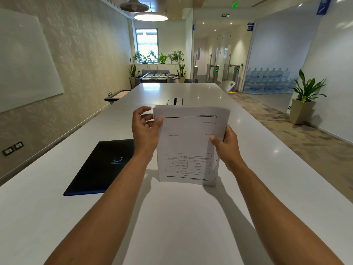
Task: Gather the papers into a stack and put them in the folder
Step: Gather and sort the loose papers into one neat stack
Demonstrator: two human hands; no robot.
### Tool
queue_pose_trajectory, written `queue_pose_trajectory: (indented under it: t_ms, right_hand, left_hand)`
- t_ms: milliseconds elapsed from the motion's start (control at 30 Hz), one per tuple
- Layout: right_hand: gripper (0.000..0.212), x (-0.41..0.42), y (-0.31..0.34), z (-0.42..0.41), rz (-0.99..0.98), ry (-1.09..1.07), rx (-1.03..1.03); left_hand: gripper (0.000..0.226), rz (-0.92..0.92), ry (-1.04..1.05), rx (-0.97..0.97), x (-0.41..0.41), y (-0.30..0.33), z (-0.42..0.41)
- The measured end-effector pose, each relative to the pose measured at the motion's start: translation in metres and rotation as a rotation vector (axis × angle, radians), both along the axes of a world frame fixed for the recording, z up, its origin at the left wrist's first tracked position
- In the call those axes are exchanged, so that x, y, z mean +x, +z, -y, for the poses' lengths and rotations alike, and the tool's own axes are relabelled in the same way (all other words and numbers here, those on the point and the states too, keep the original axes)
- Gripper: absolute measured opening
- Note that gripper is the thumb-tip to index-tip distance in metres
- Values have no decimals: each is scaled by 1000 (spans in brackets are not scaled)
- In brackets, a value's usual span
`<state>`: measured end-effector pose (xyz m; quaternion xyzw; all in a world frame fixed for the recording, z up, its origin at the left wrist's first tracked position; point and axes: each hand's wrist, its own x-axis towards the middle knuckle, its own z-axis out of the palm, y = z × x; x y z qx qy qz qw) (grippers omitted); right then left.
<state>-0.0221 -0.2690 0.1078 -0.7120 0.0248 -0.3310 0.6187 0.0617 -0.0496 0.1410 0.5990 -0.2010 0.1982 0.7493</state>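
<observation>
A stack of white printed papers stands upright over the middle of the table, its lower edge at or just above the surface, the print upside down to me. My left hand grips the stack's left edge, thumb on the front sheet. My right hand grips its right edge, thumb on the front. A closed dark blue folder with a small smile logo lies flat on the table to the left of the papers, partly behind my left forearm.
The long white table runs away from me, with a cable slot behind the papers. A whiteboard hangs on the left wall. A potted plant stands on the floor at the right, and a white chair at the table's far right.
</observation>
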Motion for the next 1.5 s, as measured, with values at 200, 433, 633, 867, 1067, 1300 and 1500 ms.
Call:
queue_pose_trajectory:
  t_ms: [200,433,633,867,1067,1300,1500]
  right_hand:
    - [39,2,-1,0,13,14,9]
    - [40,2,-4,0,28,30,27]
    - [33,0,4,-7,41,-62,-127]
    - [37,-3,-6,-17,84,-132,-100]
    - [33,-6,-38,-21,-21,-133,-26]
    - [40,-9,-39,-18,13,-127,48]
    - [40,-10,-67,-15,-106,-108,44]
  left_hand:
    - [30,-105,-178,160,0,-5,2]
    - [25,-250,-219,214,-4,-28,10]
    - [18,-165,-50,195,-12,-26,20]
    - [30,-127,-20,255,-18,-46,22]
    - [11,-209,-68,258,-28,-74,22]
    - [24,-179,-52,215,-29,-71,21]
    - [15,-321,-99,188,-32,-95,23]
